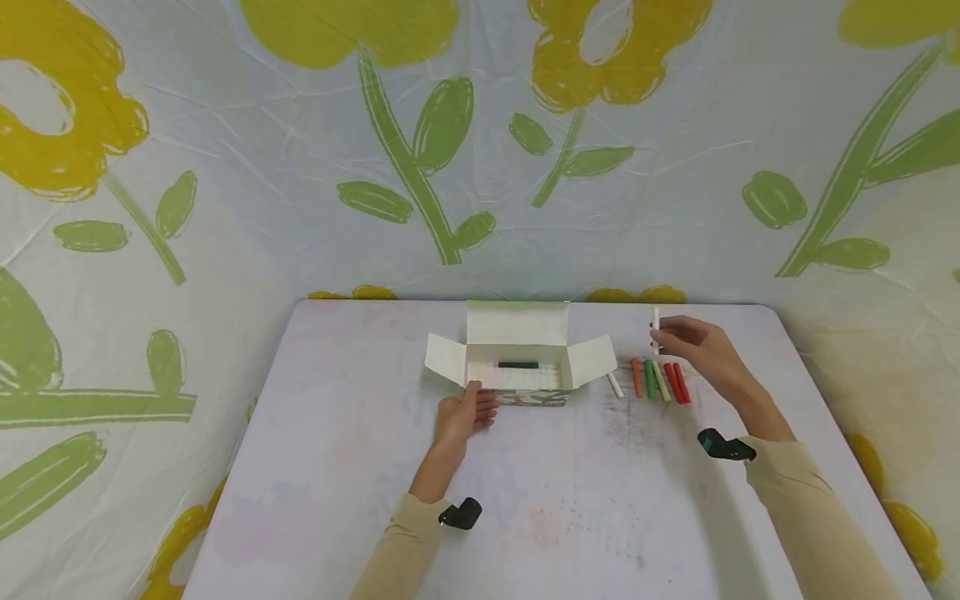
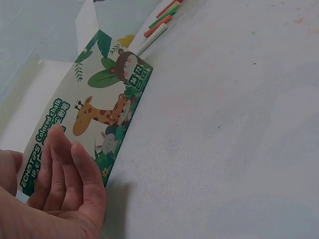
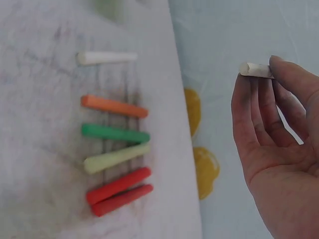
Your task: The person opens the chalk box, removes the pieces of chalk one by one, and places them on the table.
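An open chalk box stands on the table, printed with animals and the words "Colored chalk". A dark chalk stick lies inside it. At its front left corner, my left hand holds the front wall, fingers along the printed outside and thumb at the rim. To the right, my right hand pinches a white chalk stick between thumb and fingertips, raised above the table. Below it lies a row of chalks: white, orange, green, pale yellow and two red sticks.
The box's lid and side flaps stand spread out. The white table bears chalk smudges. A flower-printed cloth hangs behind the table and along its sides. A black wrist camera sits on each sleeve.
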Demonstrator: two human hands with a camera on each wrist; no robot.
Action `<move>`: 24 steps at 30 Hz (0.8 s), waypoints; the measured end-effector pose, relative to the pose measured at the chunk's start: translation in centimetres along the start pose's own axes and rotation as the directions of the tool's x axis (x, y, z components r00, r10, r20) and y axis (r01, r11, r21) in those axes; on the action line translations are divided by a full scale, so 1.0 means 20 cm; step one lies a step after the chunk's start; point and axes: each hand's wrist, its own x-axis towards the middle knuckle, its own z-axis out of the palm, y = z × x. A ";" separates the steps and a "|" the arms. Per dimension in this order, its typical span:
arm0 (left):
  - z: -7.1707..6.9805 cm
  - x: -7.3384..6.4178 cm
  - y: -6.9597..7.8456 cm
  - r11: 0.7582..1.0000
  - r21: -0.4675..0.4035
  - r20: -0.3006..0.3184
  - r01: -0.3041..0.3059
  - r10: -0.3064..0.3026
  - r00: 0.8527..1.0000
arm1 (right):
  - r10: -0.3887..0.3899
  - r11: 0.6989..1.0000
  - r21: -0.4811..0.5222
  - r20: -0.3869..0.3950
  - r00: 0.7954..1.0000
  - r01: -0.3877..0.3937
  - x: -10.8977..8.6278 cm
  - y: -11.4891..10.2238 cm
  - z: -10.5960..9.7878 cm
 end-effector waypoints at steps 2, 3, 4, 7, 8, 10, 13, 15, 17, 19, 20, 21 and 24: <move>0.00 0.00 0.00 1.000 0.000 -0.001 -0.001 0.001 1.000 | 0.015 1.000 -0.005 -0.006 1.000 -0.015 -0.02 0.04 -0.01; 0.00 0.00 0.00 1.000 -0.001 -0.001 0.001 -0.001 1.000 | 0.017 1.000 -0.004 -0.010 1.000 -0.017 -0.03 0.06 -0.01; 0.00 0.00 0.00 1.000 -0.003 0.000 -0.002 0.002 1.000 | 0.019 1.000 -0.003 -0.018 1.000 -0.019 -0.04 0.08 -0.01; 0.00 0.00 0.00 1.000 -0.014 -0.003 0.006 -0.006 1.000 | 0.017 1.000 0.001 -0.037 0.999 -0.017 -0.07 0.14 -0.01; 0.00 0.00 0.00 1.000 -0.015 -0.003 0.004 -0.004 1.000 | 0.016 1.000 0.009 -0.044 0.999 -0.016 -0.08 0.16 -0.02; 0.00 0.00 0.00 1.000 -0.019 -0.003 0.003 -0.003 1.000 | 0.018 1.000 0.017 -0.056 0.998 -0.017 -0.09 0.21 -0.02; 0.00 0.00 0.00 1.000 -0.022 -0.004 0.004 -0.004 1.000 | 0.031 0.999 0.030 -0.062 0.998 -0.029 -0.11 0.28 -0.03; 0.00 0.00 0.00 1.000 -0.024 -0.004 0.006 -0.006 1.000 | 0.051 0.998 0.025 -0.063 0.997 -0.050 -0.12 0.33 -0.03; 0.00 0.01 0.00 1.000 -0.024 -0.003 0.004 -0.004 1.000 | 0.079 0.997 0.018 -0.061 0.995 -0.078 -0.12 0.37 -0.03; 0.00 0.01 0.00 1.000 -0.023 -0.001 0.000 0.000 1.000 | 0.108 0.994 -0.003 -0.065 0.992 -0.109 -0.13 0.41 -0.03; 0.00 0.01 0.00 1.000 -0.025 -0.001 0.001 -0.001 1.000 | 0.119 0.993 -0.011 -0.069 0.990 -0.120 -0.13 0.43 -0.03; 0.00 0.01 0.00 1.000 -0.025 -0.001 0.001 -0.001 1.000 | 0.132 0.991 -0.018 -0.073 0.989 -0.134 -0.14 0.45 -0.03; 0.00 0.01 0.00 1.000 -0.024 -0.002 -0.002 0.002 1.000 | 0.150 0.988 -0.032 -0.084 0.985 -0.153 -0.15 0.49 -0.02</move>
